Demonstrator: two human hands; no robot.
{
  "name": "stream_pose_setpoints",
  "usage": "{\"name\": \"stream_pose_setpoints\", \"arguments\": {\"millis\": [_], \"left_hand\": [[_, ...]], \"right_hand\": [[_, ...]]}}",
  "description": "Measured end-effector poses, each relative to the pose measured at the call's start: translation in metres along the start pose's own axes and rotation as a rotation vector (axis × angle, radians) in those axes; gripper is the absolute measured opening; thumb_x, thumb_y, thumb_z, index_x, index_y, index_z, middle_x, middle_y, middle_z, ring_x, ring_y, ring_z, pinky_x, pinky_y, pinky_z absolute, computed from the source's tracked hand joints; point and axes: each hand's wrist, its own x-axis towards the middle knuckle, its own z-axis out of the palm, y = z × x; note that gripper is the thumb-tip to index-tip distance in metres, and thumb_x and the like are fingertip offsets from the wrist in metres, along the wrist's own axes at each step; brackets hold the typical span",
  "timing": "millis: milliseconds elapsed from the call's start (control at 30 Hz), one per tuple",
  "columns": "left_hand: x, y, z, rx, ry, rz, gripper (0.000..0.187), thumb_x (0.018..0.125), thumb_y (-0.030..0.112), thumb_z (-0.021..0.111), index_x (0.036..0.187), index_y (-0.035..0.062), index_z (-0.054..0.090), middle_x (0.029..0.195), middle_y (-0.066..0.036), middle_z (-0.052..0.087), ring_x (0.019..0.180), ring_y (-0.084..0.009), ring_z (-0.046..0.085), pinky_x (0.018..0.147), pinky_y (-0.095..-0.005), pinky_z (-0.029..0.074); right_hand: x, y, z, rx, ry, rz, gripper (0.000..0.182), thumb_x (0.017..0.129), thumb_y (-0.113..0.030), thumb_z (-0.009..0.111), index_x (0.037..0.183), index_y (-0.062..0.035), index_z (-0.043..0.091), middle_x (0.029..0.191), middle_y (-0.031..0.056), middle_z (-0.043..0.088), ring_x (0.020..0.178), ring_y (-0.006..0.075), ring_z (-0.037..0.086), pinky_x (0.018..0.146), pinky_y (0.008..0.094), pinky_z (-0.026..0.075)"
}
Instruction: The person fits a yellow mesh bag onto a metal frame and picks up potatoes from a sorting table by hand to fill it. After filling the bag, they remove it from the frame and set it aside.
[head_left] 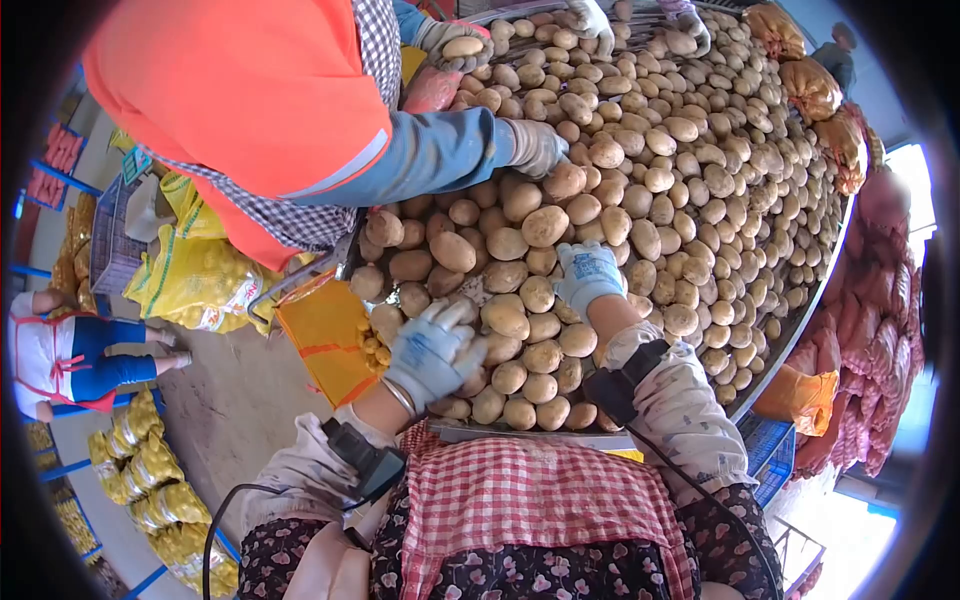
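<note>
A large heap of brown potatoes (545, 227) covers the metal sorting table (470, 433) in front of me. My left hand (435, 355), in a pale blue-white glove, is over the near left edge of the heap, its fingers apart and no potato visible in it. Further right, my right hand (590, 277) wears a similar glove. Its outstretched fingers rest on potatoes in the middle of the heap, and what lies under its palm is hidden.
At my left a person in an orange vest (240, 100) reaches over the heap, one gloved hand holding a potato (463, 47). Other gloved hands (592, 25) work at the far end. A yellow sack (325, 335) hangs by the near left corner. Filled red sacks (860, 340) stand right.
</note>
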Motion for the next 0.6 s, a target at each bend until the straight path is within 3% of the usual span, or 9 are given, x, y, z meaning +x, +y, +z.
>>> {"name": "stream_pose_setpoints", "arguments": {"millis": [100,167,233,300,333,400,500,567,600], "left_hand": [[0.043,-0.014,0.004,-0.2,0.327,0.096,0.035,0.085,0.031,0.063,0.112,0.0086,0.065,0.139,-0.02,0.046,0.125,-0.0414,0.044,0.101,-0.0518,0.039],[0.087,-0.019,-0.002,0.419,0.762,0.161,0.032,0.084,0.033,0.064,0.103,0.007,0.066,0.13,-0.016,0.052,0.112,-0.0351,0.054,0.092,-0.0529,0.043],[0.076,-0.012,0.004,0.384,0.6,0.127,0.032,0.083,0.032,0.065,0.105,0.0079,0.066,0.128,-0.015,0.054,0.112,-0.0357,0.055,0.093,-0.0507,0.044],[0.055,-0.009,0.014,0.356,0.42,0.092,0.033,0.082,0.031,0.067,0.107,0.0088,0.066,0.126,-0.015,0.056,0.111,-0.0363,0.056,0.094,-0.0486,0.044],[0.044,-0.008,0.019,0.201,0.348,0.178,0.034,0.081,0.031,0.067,0.106,0.0083,0.066,0.129,-0.015,0.053,0.112,-0.037,0.055,0.095,-0.0486,0.044],[0.05,-0.01,0.011,0.041,0.343,0.299,0.041,0.079,0.031,0.067,0.113,0.0076,0.063,0.134,-0.017,0.047,0.109,-0.0372,0.056,0.092,-0.0478,0.045],[0.105,-0.024,0.0,0.411,0.63,0.044,0.049,0.078,0.03,0.067,0.121,0.0078,0.057,0.13,-0.017,0.049,0.1,-0.036,0.059,0.087,-0.0475,0.048],[0.127,-0.026,-0.01,0.406,0.273,-0.178,0.056,0.079,0.032,0.067,0.127,0.0079,0.052,0.128,-0.018,0.05,0.104,-0.0357,0.058,0.086,-0.0475,0.049],[0.128,-0.029,-0.012,0.407,0.273,-0.165,0.056,0.079,0.032,0.067,0.127,0.0079,0.052,0.128,-0.018,0.05,0.104,-0.0357,0.058,0.086,-0.0475,0.049]], "right_hand": [[-0.012,0.006,0.002,0.047,0.086,-0.025,0.034,0.081,-0.029,0.07,0.108,-0.0083,0.063,0.113,0.0121,0.063,0.107,0.0294,0.06,0.09,0.0413,0.048],[-0.023,0.016,0.001,0.436,0.214,0.02,0.036,0.079,-0.022,0.071,0.11,-0.0047,0.06,0.111,0.0127,0.063,0.104,0.03,0.06,0.087,0.0412,0.049],[-0.037,0.031,0.0,0.676,0.298,0.022,0.035,0.077,-0.013,0.072,0.108,-0.0014,0.06,0.106,0.0115,0.063,0.1,0.0284,0.061,0.084,0.0406,0.051],[-0.061,0.043,-0.004,1.811,0.332,0.205,0.024,0.081,-0.011,0.064,0.103,-0.0013,0.061,0.094,0.0097,0.062,0.088,0.0243,0.063,0.078,0.0365,0.052],[-0.07,0.046,-0.008,1.819,0.332,0.212,0.024,0.081,-0.011,0.064,0.103,-0.0013,0.061,0.094,0.0097,0.062,0.088,0.0243,0.063,0.078,0.0365,0.052],[-0.084,0.053,-0.012,2.44,0.364,0.373,0.017,0.084,-0.008,0.054,0.098,-0.0017,0.06,0.086,0.0083,0.061,0.074,0.02,0.061,0.069,0.0319,0.053],[-0.079,0.075,0.041,2.426,0.188,0.244,0.017,0.083,-0.006,0.046,0.095,-0.0024,0.058,0.081,0.009,0.06,0.066,0.0186,0.058,0.06,0.0294,0.051],[-0.086,0.054,0.03,2.145,0.282,0.397,0.018,0.077,0.0,0.044,0.089,-0.0023,0.058,0.08,0.0087,0.058,0.063,0.0184,0.056,0.055,0.0307,0.049],[-0.086,0.057,0.037,2.199,0.26,0.383,0.02,0.075,0.002,0.043,0.088,-0.0021,0.058,0.081,0.0093,0.06,0.063,0.018,0.056,0.055,0.0307,0.049]]}}
